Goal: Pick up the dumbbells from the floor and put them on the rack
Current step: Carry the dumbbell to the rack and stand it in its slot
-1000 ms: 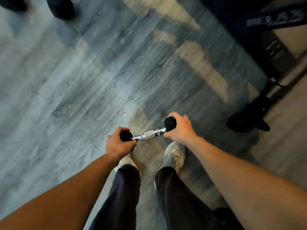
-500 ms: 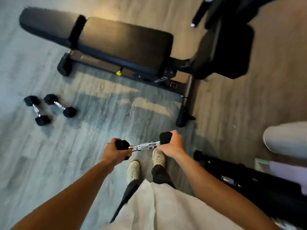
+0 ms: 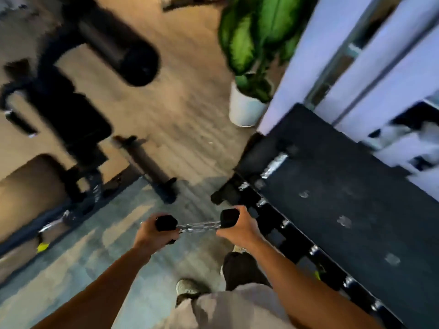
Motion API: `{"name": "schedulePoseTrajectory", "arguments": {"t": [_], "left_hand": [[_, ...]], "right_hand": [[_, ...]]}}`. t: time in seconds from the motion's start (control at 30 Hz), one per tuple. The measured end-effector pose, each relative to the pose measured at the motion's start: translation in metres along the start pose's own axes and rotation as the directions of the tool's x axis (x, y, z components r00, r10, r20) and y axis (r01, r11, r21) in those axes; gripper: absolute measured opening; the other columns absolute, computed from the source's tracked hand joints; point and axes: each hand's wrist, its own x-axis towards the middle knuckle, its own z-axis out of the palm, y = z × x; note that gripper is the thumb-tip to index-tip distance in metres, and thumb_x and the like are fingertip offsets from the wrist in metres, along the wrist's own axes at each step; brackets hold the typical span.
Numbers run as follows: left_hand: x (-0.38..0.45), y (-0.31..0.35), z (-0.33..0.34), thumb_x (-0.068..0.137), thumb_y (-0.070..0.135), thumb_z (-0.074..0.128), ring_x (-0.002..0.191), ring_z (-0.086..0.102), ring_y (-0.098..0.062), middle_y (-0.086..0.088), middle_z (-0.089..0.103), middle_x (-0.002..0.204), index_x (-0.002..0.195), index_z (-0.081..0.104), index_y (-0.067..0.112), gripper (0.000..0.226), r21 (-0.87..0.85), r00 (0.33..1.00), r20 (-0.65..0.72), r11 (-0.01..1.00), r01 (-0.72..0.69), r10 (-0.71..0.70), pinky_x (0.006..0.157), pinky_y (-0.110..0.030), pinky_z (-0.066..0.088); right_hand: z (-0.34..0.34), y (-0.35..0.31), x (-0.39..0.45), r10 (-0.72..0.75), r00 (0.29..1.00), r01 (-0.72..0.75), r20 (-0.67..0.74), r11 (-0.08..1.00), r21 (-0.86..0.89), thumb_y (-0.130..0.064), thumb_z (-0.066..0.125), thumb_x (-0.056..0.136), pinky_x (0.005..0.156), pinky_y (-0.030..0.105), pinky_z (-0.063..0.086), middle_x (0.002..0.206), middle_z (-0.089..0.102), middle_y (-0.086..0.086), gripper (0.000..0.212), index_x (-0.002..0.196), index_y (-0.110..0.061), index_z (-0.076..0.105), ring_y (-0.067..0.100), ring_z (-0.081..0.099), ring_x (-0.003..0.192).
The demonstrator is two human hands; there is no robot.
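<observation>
Swung round since before, the rack now lies just right of the dumbbell, whose black ends the left hand and right hand each grip

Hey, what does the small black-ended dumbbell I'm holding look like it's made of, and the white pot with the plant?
Small black-ended dumbbell: matte black ends, probably rubber-coated; the handle glints silver, likely chromed steel. White plant pot: smooth, plain white, ceramic or plastic; the blur leaves it open.
</observation>
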Motion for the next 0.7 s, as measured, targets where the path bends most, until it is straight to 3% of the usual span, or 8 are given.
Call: {"name": "schedulePoseTrajectory", "arguments": {"t": [0.1,0.2,0.27,0.37,0.53,0.7], "left_hand": [[0.008,0.062,0.048,0.057,0.018,0.086,0.069,0.072,-0.021,0.002,0.073,0.069,0.084,0.066,0.026,0.035,0.203,0.991,0.098,0.973,-0.113,0.094,0.060,-0.031,0.057],[0.021,0.114,0.097,0.045,0.040,0.082,0.080,0.072,-0.022,0.004,0.073,0.080,0.092,0.067,0.034,0.050,0.358,0.969,0.159,0.903,-0.236,0.191,0.068,-0.038,0.061],[0.024,0.153,0.134,0.041,0.042,0.080,0.086,0.070,-0.018,0.006,0.072,0.089,0.098,0.066,0.039,0.058,0.412,0.948,0.191,0.856,-0.314,0.256,0.072,-0.038,0.062],[0.022,0.208,0.180,0.043,0.033,0.085,0.086,0.068,-0.016,0.008,0.070,0.092,0.092,0.066,0.037,0.053,0.454,0.896,0.271,0.774,-0.442,0.352,0.073,-0.037,0.061],[0.027,0.273,0.241,0.045,0.029,0.084,0.092,0.063,-0.018,0.001,0.061,0.104,0.099,0.060,0.040,0.059,0.548,0.813,0.464,0.608,-0.575,0.352,0.069,-0.026,0.048],[0.041,0.312,0.280,0.050,0.025,0.083,0.093,0.063,-0.021,0.005,0.058,0.106,0.105,0.061,0.042,0.061,0.610,0.750,0.583,0.442,-0.658,0.312,0.081,-0.035,0.056]], "right_hand": [[-0.054,0.042,-0.004,0.120,0.991,-0.112,-0.053,0.984,0.142,-0.041,0.084,0.063,0.090,0.038,0.057,0.115,0.068,0.009,0.083,0.136,-0.014,0.055,0.026,0.065,0.114],[-0.097,0.080,0.000,0.215,0.972,-0.185,-0.098,0.950,0.252,-0.066,0.072,0.037,0.093,0.035,0.056,0.115,0.068,0.000,0.099,0.125,-0.023,0.058,0.022,0.065,0.109],[-0.120,0.111,0.011,0.252,0.958,-0.194,-0.136,0.921,0.339,-0.061,0.083,0.049,0.090,0.033,0.056,0.110,0.068,-0.002,0.082,0.117,-0.025,0.057,0.020,0.065,0.101],[-0.149,0.145,0.021,0.301,0.940,-0.200,-0.160,0.867,0.456,-0.043,0.088,0.064,0.086,0.031,0.056,0.102,0.065,-0.005,0.062,0.110,-0.025,0.052,0.015,0.061,0.091],[-0.174,0.180,0.033,0.439,0.892,-0.294,-0.111,0.747,0.596,-0.033,0.086,0.061,0.079,0.029,0.053,0.097,0.058,-0.007,0.070,0.118,-0.016,0.050,0.016,0.059,0.092],[-0.170,0.190,0.048,0.507,0.861,-0.357,0.027,0.567,0.742,-0.048,0.093,0.044,0.085,0.030,0.059,0.110,0.066,-0.003,0.090,0.119,-0.016,0.054,0.016,0.067,0.098]]}}
